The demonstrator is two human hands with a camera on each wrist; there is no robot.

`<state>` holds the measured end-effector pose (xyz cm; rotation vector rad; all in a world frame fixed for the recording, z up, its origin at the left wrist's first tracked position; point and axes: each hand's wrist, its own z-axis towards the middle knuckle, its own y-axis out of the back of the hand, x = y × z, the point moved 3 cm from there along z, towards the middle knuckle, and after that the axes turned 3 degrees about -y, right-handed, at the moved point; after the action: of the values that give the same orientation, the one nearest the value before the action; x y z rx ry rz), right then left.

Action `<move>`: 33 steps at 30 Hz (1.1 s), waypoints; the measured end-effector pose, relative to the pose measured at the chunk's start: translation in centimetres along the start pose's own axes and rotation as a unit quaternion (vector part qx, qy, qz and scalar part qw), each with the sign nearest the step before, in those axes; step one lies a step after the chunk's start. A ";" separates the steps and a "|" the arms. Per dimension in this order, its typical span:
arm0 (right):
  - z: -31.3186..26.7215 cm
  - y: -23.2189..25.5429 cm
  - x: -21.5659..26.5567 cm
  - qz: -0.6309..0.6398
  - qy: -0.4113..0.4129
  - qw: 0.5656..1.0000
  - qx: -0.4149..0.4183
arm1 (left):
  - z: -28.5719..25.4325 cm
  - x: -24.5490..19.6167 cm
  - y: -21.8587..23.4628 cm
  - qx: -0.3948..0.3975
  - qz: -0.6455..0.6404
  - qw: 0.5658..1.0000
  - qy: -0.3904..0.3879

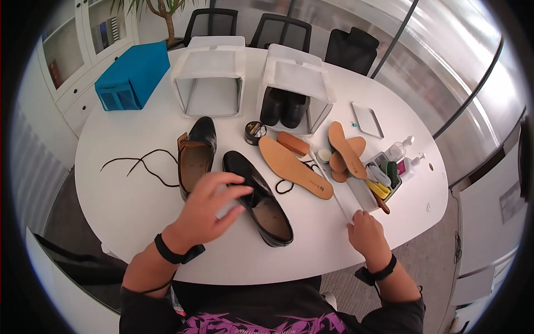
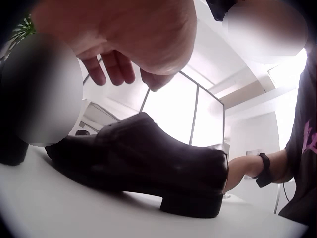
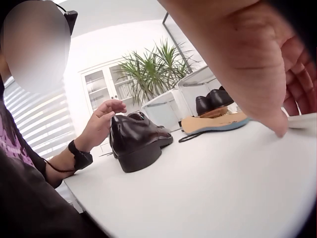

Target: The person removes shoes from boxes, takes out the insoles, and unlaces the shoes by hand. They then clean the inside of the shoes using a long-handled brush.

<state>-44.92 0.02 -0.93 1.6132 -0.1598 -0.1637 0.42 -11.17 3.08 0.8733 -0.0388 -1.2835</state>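
My left hand (image 1: 210, 209) hovers between two black leather shoes, its fingers spread and holding nothing. The laceless shoe (image 1: 258, 200) lies to its right, toe pointing away; in the left wrist view, that hand is above the shoe (image 2: 148, 153). Beyond the left hand stands the other shoe (image 1: 197, 147), its brown tongue pulled out. My right hand (image 1: 367, 234) grips the near end of a long thin white stick (image 1: 340, 200) low over the table. In the right wrist view, the palm hides most of the stick (image 3: 303, 121). A tan insole (image 1: 295, 167) lies between the laceless shoe and the stick.
A loose black lace (image 1: 146, 167) trails at left. Polish tin (image 1: 255, 132), wooden brush (image 1: 292, 143) and more insoles (image 1: 346, 150) lie mid-table. At right are a tray of supplies (image 1: 364, 197) and pump bottles (image 1: 410, 166). White boxes (image 1: 208, 53) and a blue box (image 1: 133, 75) stand behind.
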 end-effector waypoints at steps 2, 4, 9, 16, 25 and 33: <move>-1.2 -0.9 -1.3 0.032 -0.024 0.999 0.001 | 0.3 -1.0 -1.2 0.063 -0.005 0.998 -0.021; -2.4 -0.8 -2.4 0.048 -0.014 0.998 -0.024 | 0.2 -1.6 -2.7 0.114 -0.007 0.993 -0.040; -3.7 3.3 -4.3 0.152 -0.017 0.988 0.001 | -0.5 -0.3 -3.4 0.107 -0.004 0.994 -0.035; -9.2 11.3 -5.8 0.563 -0.041 0.825 0.021 | -0.1 -0.6 -3.2 0.065 -0.004 0.998 -0.013; -13.2 15.0 -12.2 0.732 0.268 0.626 0.013 | 0.5 0.6 -4.0 -0.035 0.002 0.999 0.032; -11.6 16.8 -7.0 0.663 0.240 0.709 0.000 | 0.7 1.0 -4.2 -0.060 -0.007 0.996 0.058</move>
<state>-49.46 11.93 16.46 1.1374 -0.8596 1.3632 -2.98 -12.49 0.63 0.8438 0.1360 -1.2325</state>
